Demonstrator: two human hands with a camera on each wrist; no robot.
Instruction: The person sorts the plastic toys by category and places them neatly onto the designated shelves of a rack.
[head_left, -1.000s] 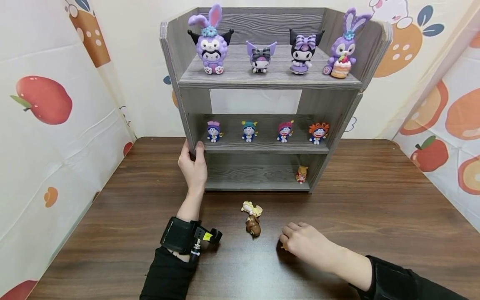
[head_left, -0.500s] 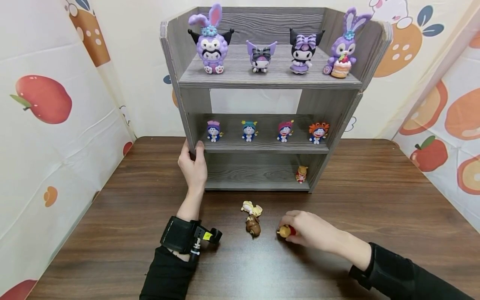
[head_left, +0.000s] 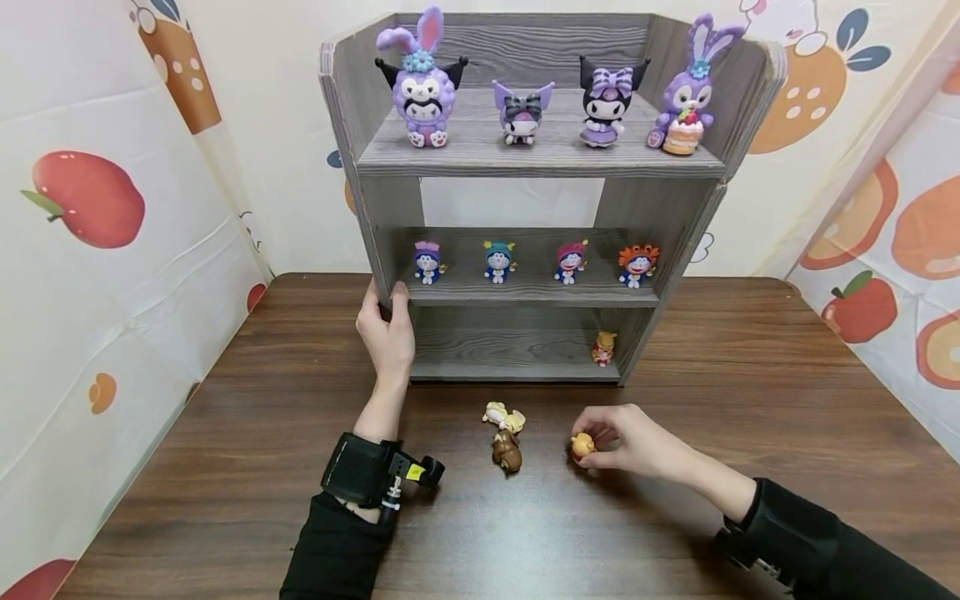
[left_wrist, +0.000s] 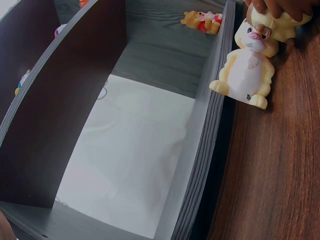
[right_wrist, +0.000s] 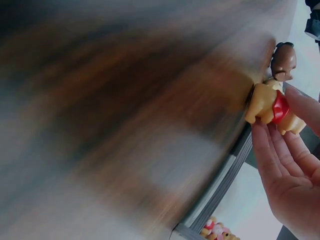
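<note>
My right hand (head_left: pixel 626 442) pinches a small yellow bear figurine (head_left: pixel 582 446) in a red shirt between thumb and fingertips, low over the table. In the right wrist view the bear (right_wrist: pixel 265 102) is tilted on its side at the fingertips. My left hand (head_left: pixel 388 337) grips the left side panel of the grey wooden display shelf (head_left: pixel 532 302). In front of the shelf lie a pale yellow figurine (head_left: pixel 504 416) and a brown figurine (head_left: pixel 507 452), close together. The pale one (left_wrist: pixel 252 70) shows a white belly and pink nose in the left wrist view.
Another bear figurine (head_left: pixel 603 349) stands at the right end of the bottom shelf. The middle shelf bears several small blue figurines (head_left: pixel 498 262). Larger purple figurines (head_left: pixel 426 104) stand on top. Brown wood table (head_left: pixel 247 467) surrounds the shelf, with printed cloth walls (head_left: pixel 112 333) behind.
My right hand has shifted slightly up and turned, and the bear figurine, at first hidden under it, has come upright in its fingertips. The left hand stays on the shelf panel.
</note>
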